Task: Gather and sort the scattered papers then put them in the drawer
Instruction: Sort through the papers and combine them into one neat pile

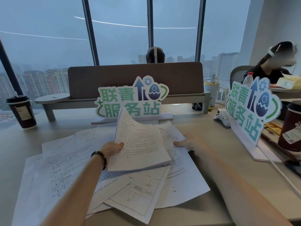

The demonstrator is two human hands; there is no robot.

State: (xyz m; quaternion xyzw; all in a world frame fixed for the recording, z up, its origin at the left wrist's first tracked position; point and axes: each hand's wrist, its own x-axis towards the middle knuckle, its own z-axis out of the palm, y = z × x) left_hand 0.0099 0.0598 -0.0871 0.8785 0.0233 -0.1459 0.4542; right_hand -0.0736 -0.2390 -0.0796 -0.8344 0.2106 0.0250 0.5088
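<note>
Left hand [112,148] grips paper stack [140,144]; right hand [189,143] flat on loose sheets [184,180].

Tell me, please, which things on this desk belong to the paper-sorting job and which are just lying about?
Part of the job:
- stack of papers, held up by the left hand
- loose sheets spread over the desk
- right hand, resting on a sheet

Just lying about:
- two standing signs
- coffee cups
- water bottle
- white cable
</note>
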